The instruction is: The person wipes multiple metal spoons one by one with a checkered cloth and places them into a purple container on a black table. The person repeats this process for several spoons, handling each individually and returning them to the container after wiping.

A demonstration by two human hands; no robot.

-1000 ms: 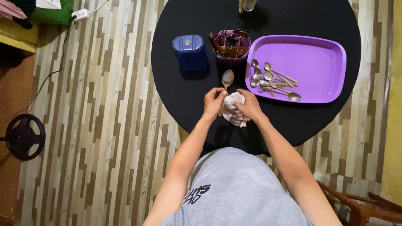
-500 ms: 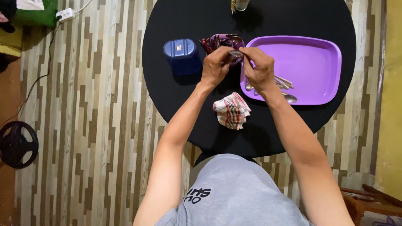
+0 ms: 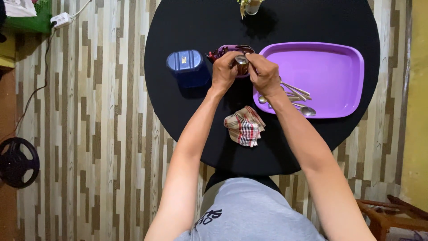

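My left hand (image 3: 224, 71) and my right hand (image 3: 264, 75) meet over a purple cutlery holder (image 3: 223, 50) on the round black table (image 3: 187, 111). Between their fingertips stands a metal spoon (image 3: 241, 60), bowl up, its handle down in the holder. Both hands pinch it. Just right of my right hand, several more spoons (image 3: 299, 96) lie in a purple tray (image 3: 330, 71). A crumpled checked cloth (image 3: 244, 126) rests on the table under my forearms, touched by neither hand.
A blue lidded box (image 3: 187, 67) stands left of the holder. A small potted plant (image 3: 250, 5) sits at the table's far edge. On the striped floor: a black round object (image 3: 18, 161) at left, a power strip (image 3: 60, 20), and wooden furniture (image 3: 392, 214) at lower right.
A second ago both hands were near the table's front, rubbing the spoon with the cloth. The cloth was dropped and both hands carried the spoon up to the holder.
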